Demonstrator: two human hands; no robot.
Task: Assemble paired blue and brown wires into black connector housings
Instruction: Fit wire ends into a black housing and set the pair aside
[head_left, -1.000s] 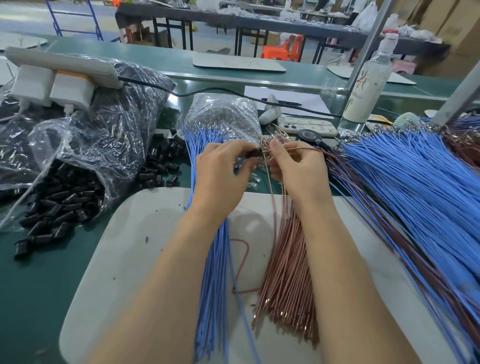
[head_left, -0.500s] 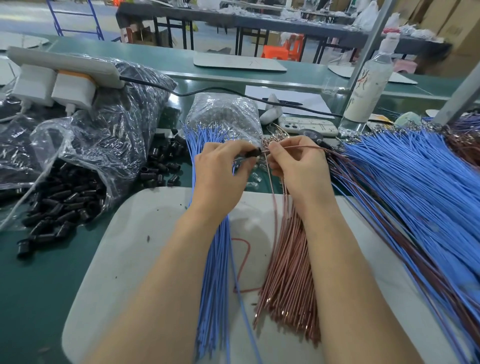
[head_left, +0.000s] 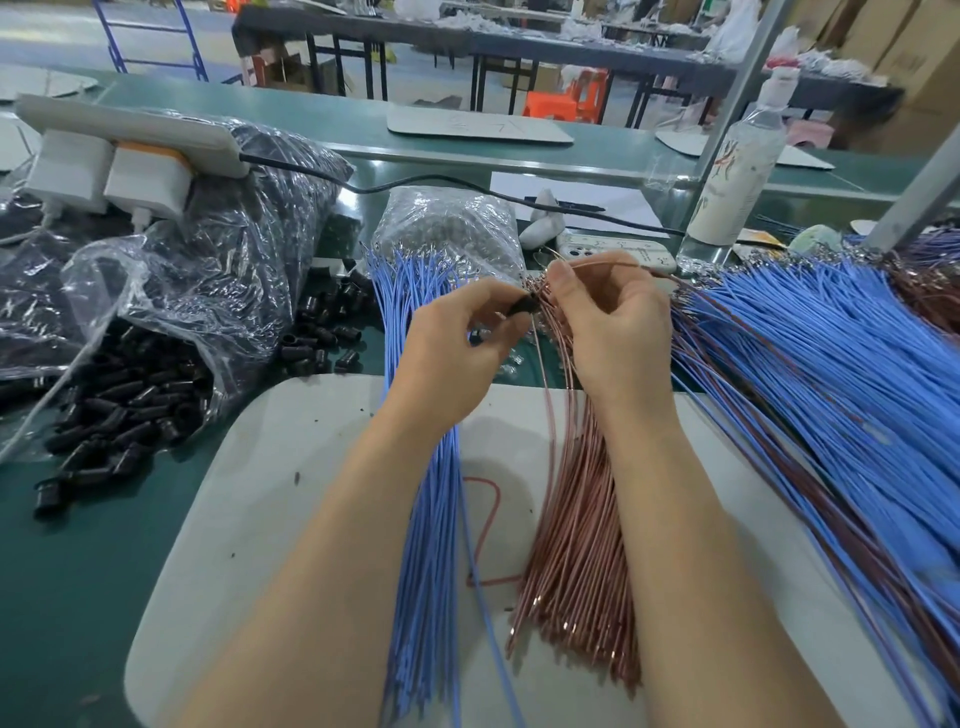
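1. Showed loose black housings (head_left: 130, 400) at a clear bag (head_left: 171, 291) mouth on the green surface (head_left: 78, 597).
2. Pinched one black connector housing (head_left: 522, 306) in the left hand (head_left: 457, 353), above the blue wires (head_left: 426, 519) on the white mat (head_left: 270, 493).
3. Pinched a single brown wire (head_left: 613, 264) in the right hand (head_left: 613, 332), just beside the housing, over the brown wires (head_left: 576, 545).

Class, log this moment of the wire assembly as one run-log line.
phase: wire insertion | left hand: pinches black housing | right hand: pinches brown wire at housing | seating: cannot tell
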